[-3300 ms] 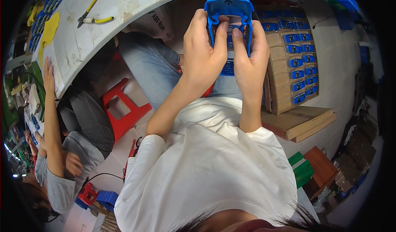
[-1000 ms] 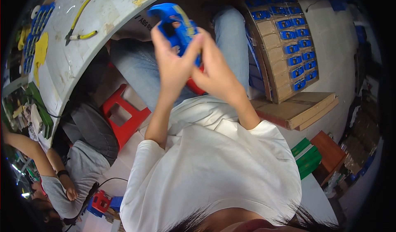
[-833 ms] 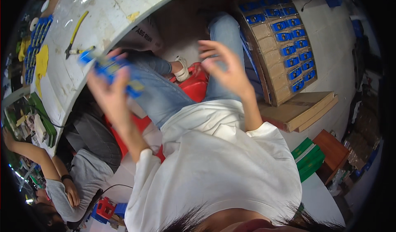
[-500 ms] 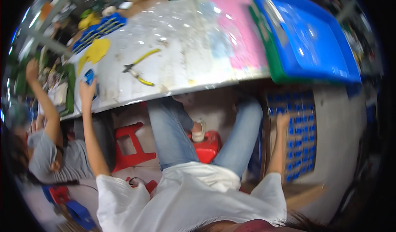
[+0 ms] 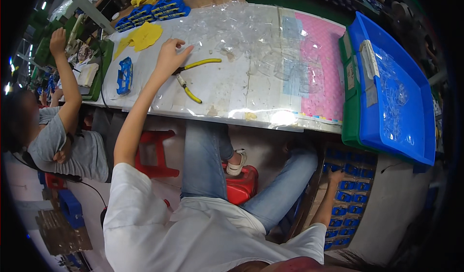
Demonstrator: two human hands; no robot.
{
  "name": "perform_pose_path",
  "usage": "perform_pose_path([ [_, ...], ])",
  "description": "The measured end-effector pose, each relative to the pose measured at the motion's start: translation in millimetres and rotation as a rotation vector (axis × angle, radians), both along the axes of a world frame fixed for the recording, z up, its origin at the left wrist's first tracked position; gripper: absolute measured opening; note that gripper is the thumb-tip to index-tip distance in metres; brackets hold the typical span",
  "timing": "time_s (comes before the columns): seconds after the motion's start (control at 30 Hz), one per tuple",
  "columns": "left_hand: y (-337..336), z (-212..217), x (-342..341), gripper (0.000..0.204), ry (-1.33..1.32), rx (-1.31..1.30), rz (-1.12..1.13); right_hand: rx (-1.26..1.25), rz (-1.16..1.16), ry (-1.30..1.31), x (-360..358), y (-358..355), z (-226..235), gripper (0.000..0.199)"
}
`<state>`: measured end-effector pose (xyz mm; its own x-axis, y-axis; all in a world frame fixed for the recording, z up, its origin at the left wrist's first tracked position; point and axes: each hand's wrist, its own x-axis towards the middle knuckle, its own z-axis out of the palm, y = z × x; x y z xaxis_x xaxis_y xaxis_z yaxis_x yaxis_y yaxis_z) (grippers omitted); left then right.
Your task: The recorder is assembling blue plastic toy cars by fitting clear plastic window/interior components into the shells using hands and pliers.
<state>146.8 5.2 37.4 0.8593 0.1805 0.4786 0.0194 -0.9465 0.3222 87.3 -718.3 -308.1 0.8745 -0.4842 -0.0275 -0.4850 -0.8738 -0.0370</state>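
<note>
My left hand is above the white tabletop with its fingers apart and nothing in them. Just beside it lie yellow-handled pliers, their jaws partly behind the hand. To the left, a blue plastic part rests on the table by itself. Down at the right, my right hand reaches into a shallow carton with rows of blue parts. Its fingers are closed at the edge of one blue part in an upper row; the fingertips are small and partly hidden.
Clear plastic pieces spread over the table's far side. A blue tray on a green crate stands at the right. Stacked blue parts and a yellow cloth lie far left. A co-worker sits at the left.
My left hand has let go of the blue plastic part, which now lies on the table, and has moved right toward the pliers. My right hand remains at the carton. The whole view has shifted.
</note>
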Motion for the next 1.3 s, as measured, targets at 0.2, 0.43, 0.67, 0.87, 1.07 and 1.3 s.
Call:
perform_pose_path([
  [0.2,-7.2,-11.0,30.7,0.032,0.218,-0.262,0.190,-0.154,0.050,-0.108,-15.3,-1.3,13.1,0.074],
  [0.43,-78.4,24.2,-39.2,0.013,-0.196,-0.005,-0.452,0.150,-0.058,-0.610,-41.5,19.3,100.3,0.054],
  [0.67,-101.8,-0.2,-52.7,0.016,-0.163,0.037,-0.657,0.885,-0.068,-0.751,-90.7,98.2,170.7,0.028],
  [0.87,-96.3,2.4,-72.9,0.009,-0.174,-0.138,-0.466,1.443,-0.134,-0.671,-136.4,181.4,217.5,0.017],
  [1.07,-104.3,-3.8,-73.4,0.009,-0.166,0.024,-0.201,1.777,-0.139,-0.454,-160.6,221.4,220.3,0.029],
  [1.3,-177.6,-19.2,-58.2,0.036,-0.283,-0.010,-0.388,2.199,-0.071,-0.310,-178.0,275.6,257.9,0.052],
])
